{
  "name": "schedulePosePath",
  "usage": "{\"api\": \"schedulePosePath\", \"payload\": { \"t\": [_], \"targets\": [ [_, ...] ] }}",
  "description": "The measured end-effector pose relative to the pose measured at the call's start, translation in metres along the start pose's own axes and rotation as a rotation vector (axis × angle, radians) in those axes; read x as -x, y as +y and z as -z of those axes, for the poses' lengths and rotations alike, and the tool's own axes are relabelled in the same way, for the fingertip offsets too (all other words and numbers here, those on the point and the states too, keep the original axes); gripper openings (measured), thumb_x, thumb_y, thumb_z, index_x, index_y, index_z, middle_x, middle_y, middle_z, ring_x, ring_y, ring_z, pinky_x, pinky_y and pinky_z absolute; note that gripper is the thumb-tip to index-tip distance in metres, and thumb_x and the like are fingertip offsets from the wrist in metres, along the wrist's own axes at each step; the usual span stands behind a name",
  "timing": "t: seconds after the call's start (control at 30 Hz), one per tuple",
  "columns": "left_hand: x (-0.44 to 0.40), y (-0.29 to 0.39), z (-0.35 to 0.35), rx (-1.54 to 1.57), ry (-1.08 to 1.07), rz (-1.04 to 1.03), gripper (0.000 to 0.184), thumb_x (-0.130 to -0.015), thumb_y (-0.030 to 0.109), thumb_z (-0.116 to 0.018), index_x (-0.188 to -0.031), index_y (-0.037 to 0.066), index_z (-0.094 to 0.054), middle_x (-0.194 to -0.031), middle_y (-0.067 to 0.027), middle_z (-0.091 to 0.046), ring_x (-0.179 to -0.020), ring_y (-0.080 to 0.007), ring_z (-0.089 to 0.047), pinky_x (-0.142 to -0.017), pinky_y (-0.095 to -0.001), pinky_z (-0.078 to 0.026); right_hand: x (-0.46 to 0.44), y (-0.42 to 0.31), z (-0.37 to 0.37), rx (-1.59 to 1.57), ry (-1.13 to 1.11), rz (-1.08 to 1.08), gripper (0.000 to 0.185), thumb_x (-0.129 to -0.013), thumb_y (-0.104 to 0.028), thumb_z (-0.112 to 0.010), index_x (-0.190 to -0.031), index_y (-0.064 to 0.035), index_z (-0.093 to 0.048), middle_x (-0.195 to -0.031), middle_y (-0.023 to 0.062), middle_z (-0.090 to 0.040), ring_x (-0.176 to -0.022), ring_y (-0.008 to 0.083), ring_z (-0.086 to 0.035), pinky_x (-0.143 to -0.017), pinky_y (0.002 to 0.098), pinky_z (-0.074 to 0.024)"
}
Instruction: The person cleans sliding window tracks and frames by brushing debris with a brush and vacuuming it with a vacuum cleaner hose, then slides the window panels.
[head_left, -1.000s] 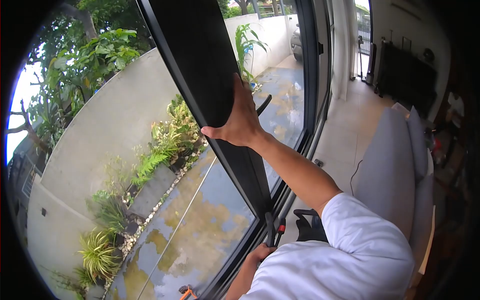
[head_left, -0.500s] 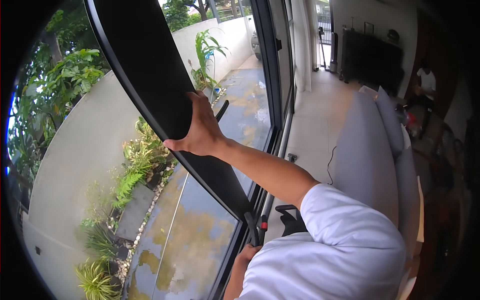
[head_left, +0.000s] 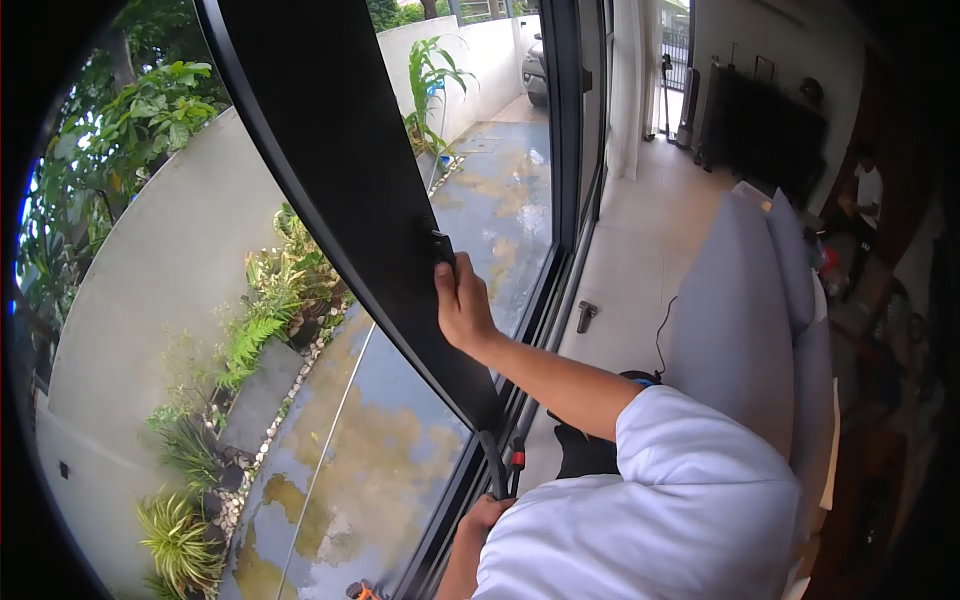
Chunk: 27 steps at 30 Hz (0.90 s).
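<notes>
A wide black door frame post (head_left: pixel 330 160) runs diagonally down between glass panes. My right hand (head_left: pixel 465 310) is closed around a small black handle (head_left: pixel 441 243) on the post, with the arm stretched across from the right. Low in the view, my left hand (head_left: pixel 487 510) is wrapped round a dark tube (head_left: pixel 494 462) beside the foot of the post. Next to the tube is a thin black piece with a red band (head_left: pixel 518 459). The lower part of the left hand's grip is hidden by the white shirt.
A grey sofa (head_left: pixel 720 290) stands at the right, with a cable (head_left: pixel 661 335) and a small dark object (head_left: pixel 586 317) on the floor. Another person (head_left: pixel 864 200) is farther back. Outside are plants (head_left: pixel 180 530), a curved wall (head_left: pixel 150 270) and an orange item (head_left: pixel 362 591).
My right hand has moved down the post, from spreading flat across it to closing on the handle. The view has shifted. My left hand has stayed on the tube.
</notes>
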<state>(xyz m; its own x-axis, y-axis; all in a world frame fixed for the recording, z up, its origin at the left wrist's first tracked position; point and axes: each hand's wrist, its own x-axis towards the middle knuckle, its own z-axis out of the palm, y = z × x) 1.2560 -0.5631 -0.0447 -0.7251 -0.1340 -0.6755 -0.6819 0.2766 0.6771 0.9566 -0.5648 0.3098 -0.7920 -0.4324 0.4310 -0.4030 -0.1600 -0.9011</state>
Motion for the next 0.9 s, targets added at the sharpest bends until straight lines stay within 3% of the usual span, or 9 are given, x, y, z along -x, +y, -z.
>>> {"api": "schedulePosePath", "payload": {
  "t": [0.13,0.23,0.27,0.43,0.57,0.67,0.73,0.77,0.9],
  "targets": [
    [0.003,-0.026,-0.01,0.199,0.027,0.124,0.051,-0.08,0.037,-0.083,-0.103,-0.008,-0.076,-0.095,-0.017,-0.076,-0.086,-0.0215,-0.072,-0.078,-0.0374,-0.056,-0.001,-0.02,0.01,-0.463,-0.089,-0.34,0.054,-0.106,-0.051,-0.053,-0.119,0.0011,-0.048,-0.098,0.0071,-0.059,-0.096,0.0169,-0.056,-0.089,0.0359,-0.0452],
    [0.026,-0.011,-0.016,0.327,0.065,0.171,0.045,-0.083,0.033,-0.081,-0.104,-0.006,-0.077,-0.093,-0.015,-0.076,-0.081,-0.0201,-0.071,-0.073,-0.0374,-0.056,0.02,-0.002,0.018,-0.476,-0.103,-0.141,0.066,-0.106,-0.05,-0.055,-0.141,0.0032,-0.039,-0.116,0.0093,-0.056,-0.112,0.0166,-0.053,-0.099,0.0336,-0.0429],
    [0.035,-0.003,-0.012,0.3,0.075,0.195,0.045,-0.083,0.032,-0.08,-0.105,-0.008,-0.076,-0.093,-0.0149,-0.076,-0.08,-0.0203,-0.071,-0.072,-0.0377,-0.056,0.03,0.029,0.017,-0.418,-0.056,-0.089,0.073,-0.104,-0.052,-0.057,-0.147,0.0029,-0.033,-0.118,0.0103,-0.055,-0.111,0.0167,-0.051,-0.1,0.0342,-0.0426],
    [0.052,-0.014,-0.015,0.335,0.059,0.226,0.046,-0.084,0.029,-0.079,-0.107,-0.01,-0.074,-0.093,-0.0147,-0.075,-0.079,-0.0209,-0.071,-0.071,-0.0385,-0.056,0.047,0.158,0.078,0.153,0.247,-0.063,0.047,-0.101,-0.037,-0.066,-0.128,0.0006,-0.053,-0.106,0.0078,-0.057,-0.089,0.015,-0.053,-0.086,0.0324,-0.0481],
    [0.038,-0.002,-0.012,0.431,0.118,0.303,0.046,-0.085,0.029,-0.078,-0.107,-0.01,-0.074,-0.093,-0.0146,-0.075,-0.079,-0.021,-0.071,-0.071,-0.0384,-0.056,-0.125,0.253,0.185,0.382,0.556,0.047,0.03,-0.098,-0.031,-0.07,-0.106,-0.0028,-0.064,-0.091,0.0073,-0.061,-0.078,0.0191,-0.058,-0.073,0.0351,-0.0504],
    [-0.02,0.048,0.006,0.486,0.172,0.339,0.045,-0.085,0.029,-0.078,-0.107,-0.01,-0.073,-0.093,-0.0144,-0.075,-0.079,-0.021,-0.07,-0.071,-0.0384,-0.056,-0.286,0.232,0.27,0.512,0.805,-0.018,0.027,-0.097,-0.031,-0.068,-0.099,-0.0042,-0.067,-0.094,0.0129,-0.069,-0.089,0.0311,-0.067,-0.084,0.0422,-0.0532],
    [-0.064,0.088,0.023,0.505,0.2,0.338,0.045,-0.085,0.029,-0.078,-0.107,-0.01,-0.073,-0.093,-0.0144,-0.075,-0.079,-0.021,-0.07,-0.071,-0.0384,-0.056,-0.384,0.229,0.326,0.641,0.748,-0.167,0.034,-0.099,-0.036,-0.064,-0.108,-0.0046,-0.07,-0.107,0.013,-0.075,-0.103,0.0323,-0.07,-0.092,0.0424,-0.0544],
    [-0.083,0.107,0.031,0.517,0.211,0.339,0.045,-0.085,0.029,-0.078,-0.107,-0.01,-0.073,-0.093,-0.0143,-0.075,-0.079,-0.021,-0.07,-0.071,-0.0384,-0.056,-0.412,0.205,0.34,0.597,0.679,-0.245,0.037,-0.101,-0.033,-0.057,-0.118,-0.0028,-0.069,-0.121,0.0209,-0.071,-0.118,0.0365,-0.066,-0.102,0.0457,-0.0507],
    [-0.116,0.145,0.041,0.572,0.244,0.357,0.045,-0.085,0.028,-0.078,-0.107,-0.011,-0.073,-0.093,-0.0142,-0.075,-0.078,-0.0211,-0.07,-0.07,-0.0383,-0.056,-0.53,0.184,0.381,0.501,0.654,-0.15,0.054,-0.106,-0.035,-0.05,-0.152,-0.0081,-0.047,-0.153,0.0201,-0.05,-0.141,0.0361,-0.049,-0.118,0.046,-0.041]
  ]
}}
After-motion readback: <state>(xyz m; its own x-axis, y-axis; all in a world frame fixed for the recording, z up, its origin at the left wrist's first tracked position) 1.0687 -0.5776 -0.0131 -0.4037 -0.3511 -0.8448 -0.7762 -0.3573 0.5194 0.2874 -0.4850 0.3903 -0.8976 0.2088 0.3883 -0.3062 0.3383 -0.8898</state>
